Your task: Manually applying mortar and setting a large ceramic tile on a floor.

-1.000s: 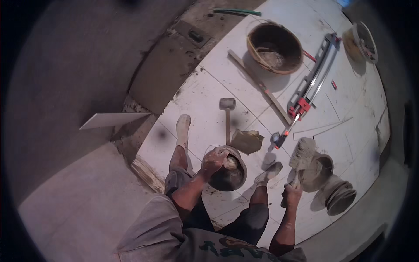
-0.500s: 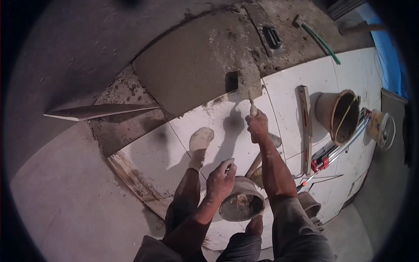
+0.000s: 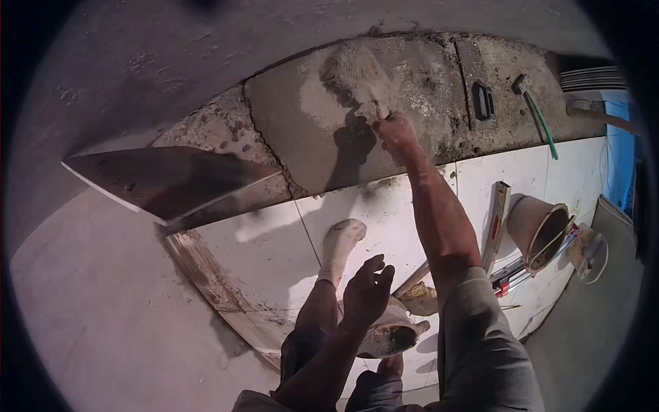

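Right hand [image 3: 396, 134] closed round the handle of a broad brush-like tool [image 3: 355, 72], its head pale grey, ragged-edged and caked-looking, out over the damp grey screed [image 3: 302, 147]! Left hand [image 3: 368, 291] has fingers parted and loosely bent, above a small, mortar-smeared bucket [image 3: 386, 340]. Beyond, white tiles [image 3: 395, 213] carry a spirit level [image 3: 495, 230] and a larger bucket [image 3: 527, 223]; farther off, a green-handled hammer [image 3: 540, 123].

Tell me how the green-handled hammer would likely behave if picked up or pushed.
The hammer would probably feel head-heavy, with its broad head at one end of a slim handle. That straight handle suggests stiffness. Pushed, it would likely pivot rather than roll, since the head juts out.
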Demonstrator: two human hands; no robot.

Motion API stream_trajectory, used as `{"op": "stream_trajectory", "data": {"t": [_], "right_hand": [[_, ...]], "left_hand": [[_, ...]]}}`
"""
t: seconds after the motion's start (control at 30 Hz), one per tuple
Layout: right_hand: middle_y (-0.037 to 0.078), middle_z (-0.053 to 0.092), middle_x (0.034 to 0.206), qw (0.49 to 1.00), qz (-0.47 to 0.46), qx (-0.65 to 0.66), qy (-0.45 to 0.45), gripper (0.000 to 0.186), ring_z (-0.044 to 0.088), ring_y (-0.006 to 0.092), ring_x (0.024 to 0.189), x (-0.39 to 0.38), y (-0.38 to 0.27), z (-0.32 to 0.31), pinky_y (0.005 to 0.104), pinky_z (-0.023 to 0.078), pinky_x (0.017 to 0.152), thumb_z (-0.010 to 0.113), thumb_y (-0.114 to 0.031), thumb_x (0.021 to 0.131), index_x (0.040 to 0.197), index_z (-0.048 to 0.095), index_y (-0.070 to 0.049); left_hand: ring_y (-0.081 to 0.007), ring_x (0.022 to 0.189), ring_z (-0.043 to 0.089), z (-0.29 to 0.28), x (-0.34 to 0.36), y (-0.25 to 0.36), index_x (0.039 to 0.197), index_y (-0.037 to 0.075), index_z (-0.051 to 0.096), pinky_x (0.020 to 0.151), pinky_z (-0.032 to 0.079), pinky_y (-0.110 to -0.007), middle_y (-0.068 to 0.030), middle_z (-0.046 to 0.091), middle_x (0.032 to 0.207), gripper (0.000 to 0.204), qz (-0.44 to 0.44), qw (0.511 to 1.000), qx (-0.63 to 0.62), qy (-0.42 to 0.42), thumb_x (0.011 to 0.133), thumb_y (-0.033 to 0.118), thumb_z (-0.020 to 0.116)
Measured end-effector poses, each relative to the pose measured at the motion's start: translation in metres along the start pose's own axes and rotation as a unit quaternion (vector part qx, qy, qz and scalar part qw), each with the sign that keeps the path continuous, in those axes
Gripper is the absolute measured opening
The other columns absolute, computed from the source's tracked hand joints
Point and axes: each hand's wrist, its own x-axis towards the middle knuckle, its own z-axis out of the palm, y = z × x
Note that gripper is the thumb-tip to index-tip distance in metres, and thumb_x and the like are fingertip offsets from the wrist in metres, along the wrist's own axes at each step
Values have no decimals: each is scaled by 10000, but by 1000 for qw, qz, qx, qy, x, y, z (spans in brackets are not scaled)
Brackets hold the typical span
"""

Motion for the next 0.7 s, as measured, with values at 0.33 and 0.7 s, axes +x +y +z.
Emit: {"op": "stream_trajectory", "data": {"t": [0.33, 0.7], "right_hand": [[109, 606, 722, 996, 86, -22, 25, 311, 592, 212, 573, -77, 32, -49, 359, 495, 510, 615, -190, 788, 963, 619, 67], [68, 548, 619, 966, 156, 197, 62, 163, 539, 181, 473, -190, 164, -51, 330, 446, 446, 603, -104, 777, 893, 570, 5]], "left_hand": [[-338, 901, 677, 2, 5, 4, 1174, 16, 584, 787, 534, -410, -207, 673, 1035, 362, 195, 974, 105, 38, 923, 276, 603], [-362, 1033, 636, 38, -21, -6, 1171, 41, 594, 878, 495, -407, -213, 653, 1110, 377, -17, 1000, 23, -2, 913, 317, 604]]}}
